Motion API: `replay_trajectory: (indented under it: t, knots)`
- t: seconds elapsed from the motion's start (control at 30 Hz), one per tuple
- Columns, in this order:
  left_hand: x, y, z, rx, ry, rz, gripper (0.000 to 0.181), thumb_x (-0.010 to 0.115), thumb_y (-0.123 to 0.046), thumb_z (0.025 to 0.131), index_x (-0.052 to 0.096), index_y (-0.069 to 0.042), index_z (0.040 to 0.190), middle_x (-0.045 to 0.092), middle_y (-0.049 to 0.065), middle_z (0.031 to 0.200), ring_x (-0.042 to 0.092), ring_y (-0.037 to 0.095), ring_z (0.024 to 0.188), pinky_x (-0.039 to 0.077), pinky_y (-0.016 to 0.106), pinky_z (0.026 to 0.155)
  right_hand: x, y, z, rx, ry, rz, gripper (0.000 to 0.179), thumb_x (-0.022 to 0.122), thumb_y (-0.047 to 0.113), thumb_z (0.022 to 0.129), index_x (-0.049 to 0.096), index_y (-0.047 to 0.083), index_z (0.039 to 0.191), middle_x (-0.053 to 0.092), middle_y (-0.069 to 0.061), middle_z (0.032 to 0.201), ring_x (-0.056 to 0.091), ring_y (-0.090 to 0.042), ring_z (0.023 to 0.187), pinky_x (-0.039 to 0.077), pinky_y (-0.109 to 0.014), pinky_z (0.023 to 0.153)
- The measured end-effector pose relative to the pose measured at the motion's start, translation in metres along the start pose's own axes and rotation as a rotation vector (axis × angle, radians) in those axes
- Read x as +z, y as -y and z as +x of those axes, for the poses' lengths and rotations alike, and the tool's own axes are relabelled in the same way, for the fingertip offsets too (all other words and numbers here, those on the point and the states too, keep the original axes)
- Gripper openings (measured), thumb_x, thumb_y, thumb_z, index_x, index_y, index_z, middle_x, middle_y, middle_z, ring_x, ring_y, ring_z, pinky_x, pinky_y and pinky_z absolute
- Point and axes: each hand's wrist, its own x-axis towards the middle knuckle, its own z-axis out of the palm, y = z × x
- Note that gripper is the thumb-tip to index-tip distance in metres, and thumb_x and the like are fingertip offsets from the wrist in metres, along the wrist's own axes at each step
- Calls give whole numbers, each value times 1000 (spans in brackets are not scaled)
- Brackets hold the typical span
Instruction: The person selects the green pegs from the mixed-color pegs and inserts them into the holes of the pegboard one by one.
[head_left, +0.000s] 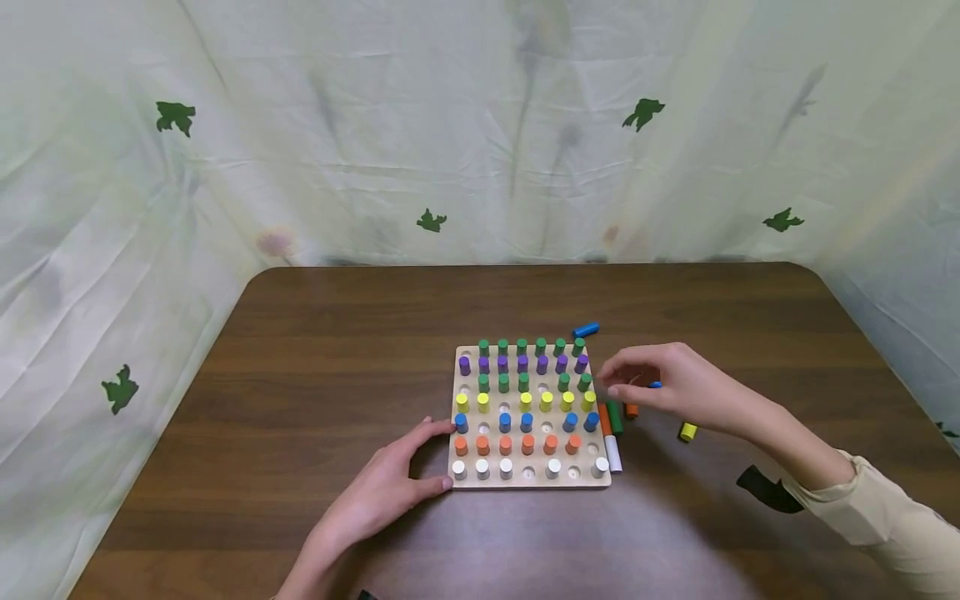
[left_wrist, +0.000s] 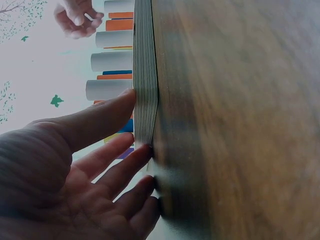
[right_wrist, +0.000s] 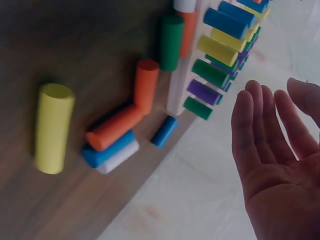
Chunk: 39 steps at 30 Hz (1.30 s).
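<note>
A wooden pegboard [head_left: 555,483] holds rows of green, purple, yellow, blue, orange and white pegs; a few bare holes show among them. My left hand [head_left: 390,479] rests at its left side, thumb and fingertips touching the board's edge [left_wrist: 145,65]. Over the table just right of the board is my right hand [head_left: 667,379], its fingers loosely bent. In the right wrist view no peg shows in that hand [right_wrist: 275,155]. Against the board's right edge lie an orange peg [head_left: 604,419], a green peg [head_left: 614,417] and a white peg [head_left: 612,454].
A blue peg [head_left: 586,330] lies behind the board. A yellow peg [head_left: 687,432] lies to the right. Two orange pegs touch end to end, one [right_wrist: 115,127] beside a blue peg [right_wrist: 95,156] and a white peg [right_wrist: 120,157]. A pale curtain [head_left: 480,125] hangs behind the table.
</note>
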Motion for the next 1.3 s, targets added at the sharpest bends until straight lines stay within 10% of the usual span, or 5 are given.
replay_trajectory:
  t: [1.3]
  knots:
    - [1, 3, 0, -2, -1, -2, 58, 80, -20, 83, 56, -34, 135, 37, 13, 154, 29, 31, 143, 24, 61, 110, 46, -31, -16, 186, -16, -18, 32, 80, 15, 83, 68, 14, 113, 63, 4, 96, 56, -11, 74, 49, -27, 64]
